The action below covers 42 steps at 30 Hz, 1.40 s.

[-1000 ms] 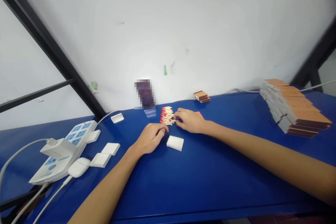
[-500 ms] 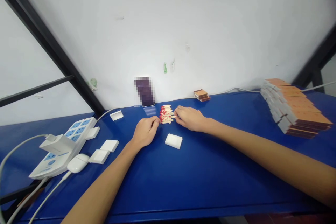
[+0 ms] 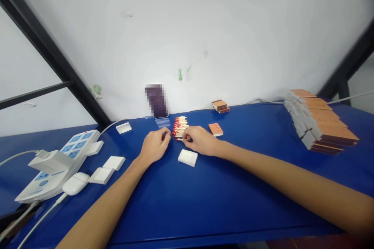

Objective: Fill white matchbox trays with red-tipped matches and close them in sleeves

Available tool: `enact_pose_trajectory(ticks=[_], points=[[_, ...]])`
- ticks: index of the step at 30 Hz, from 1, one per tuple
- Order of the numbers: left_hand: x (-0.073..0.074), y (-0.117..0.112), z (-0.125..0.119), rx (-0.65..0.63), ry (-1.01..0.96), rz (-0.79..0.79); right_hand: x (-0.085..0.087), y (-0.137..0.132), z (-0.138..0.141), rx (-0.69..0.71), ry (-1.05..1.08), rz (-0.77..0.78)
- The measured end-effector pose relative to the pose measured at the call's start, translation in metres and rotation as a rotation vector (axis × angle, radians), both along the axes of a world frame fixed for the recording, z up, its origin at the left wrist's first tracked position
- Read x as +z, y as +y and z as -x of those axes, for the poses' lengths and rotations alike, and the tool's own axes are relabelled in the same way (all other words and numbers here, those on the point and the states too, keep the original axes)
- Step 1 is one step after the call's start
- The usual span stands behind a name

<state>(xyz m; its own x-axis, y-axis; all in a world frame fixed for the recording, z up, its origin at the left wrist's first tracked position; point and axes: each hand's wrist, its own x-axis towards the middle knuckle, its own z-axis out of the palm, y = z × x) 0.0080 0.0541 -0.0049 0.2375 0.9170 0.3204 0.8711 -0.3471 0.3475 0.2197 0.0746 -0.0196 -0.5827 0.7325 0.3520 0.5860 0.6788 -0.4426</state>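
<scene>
Glossy blue paint is covering the surface (image 3: 181, 202), and both bare forearms are slanting in over it from the near edge, converging near the middle. The left hand (image 3: 154, 146) is lying knuckles up, its fingers curling inward and its thumb sitting close to the bent index finger; its grip is looking narrow, though I cannot tell whether anything is between the fingertips. The right hand (image 3: 201, 140) is arching lower from the other side, wrist nearly straight, thumb and index finger closing in a fine pinch; its grip is holding a single match (image 3: 179, 139) at the near edge of the pile of matches (image 3: 180, 125).

These slim, pale wooden sticks are lying heaped on the surface between and just beyond the hands. Their red heads are pointing left, their bare ends right, and their long axes are running roughly side to side. The held match is pointing its head left too.

A smooth white tray (image 3: 187, 158), shallow and rectangular, is resting nearer the person. Beyond the right hand, an orange matchbox (image 3: 215, 129) is lying flat, while blocky stacked matchboxes (image 3: 324, 120) with orange faces are standing far to the right.
</scene>
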Motion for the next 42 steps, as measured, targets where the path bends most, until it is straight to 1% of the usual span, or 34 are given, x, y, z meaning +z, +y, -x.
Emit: enact_pose_trajectory(ticks=[3, 6, 11, 13, 17, 20, 25, 29, 35, 42], points=[[0.0, 0.0, 0.0, 0.009, -0.004, -0.002, -0.001, -0.002, 0.001, -0.053, 0.063, 0.008], [-0.002, 0.001, 0.0, -0.033, -0.01, -0.003, -0.002, -0.006, 0.003, -0.098, 0.08, -0.017], [-0.006, 0.001, -0.002, -0.152, 0.04, -0.017, -0.005, -0.008, 0.003, -0.122, 0.051, -0.06], [-0.006, 0.002, -0.002, -0.165, 0.06, -0.016, -0.005, -0.008, 0.002, -0.142, 0.034, -0.062], [-0.005, 0.002, -0.002, -0.171, 0.072, 0.009, -0.004, -0.01, 0.003, -0.234, -0.011, -0.082], [-0.006, 0.003, -0.003, -0.175, 0.071, 0.018, -0.002, -0.011, 0.004, -0.26, -0.038, -0.071], [-0.006, 0.003, -0.002, -0.169, 0.07, 0.022, 0.0, -0.011, 0.004, -0.238, -0.074, -0.072], [-0.006, 0.003, -0.002, -0.192, 0.067, 0.017, 0.0, -0.011, 0.003, -0.227, -0.077, -0.065], [-0.005, 0.003, -0.001, -0.201, 0.021, 0.036, 0.002, -0.009, 0.001, -0.19, -0.087, -0.043], [-0.006, 0.002, -0.001, -0.215, 0.107, 0.03, 0.002, -0.008, 0.001, -0.162, -0.123, -0.068]])
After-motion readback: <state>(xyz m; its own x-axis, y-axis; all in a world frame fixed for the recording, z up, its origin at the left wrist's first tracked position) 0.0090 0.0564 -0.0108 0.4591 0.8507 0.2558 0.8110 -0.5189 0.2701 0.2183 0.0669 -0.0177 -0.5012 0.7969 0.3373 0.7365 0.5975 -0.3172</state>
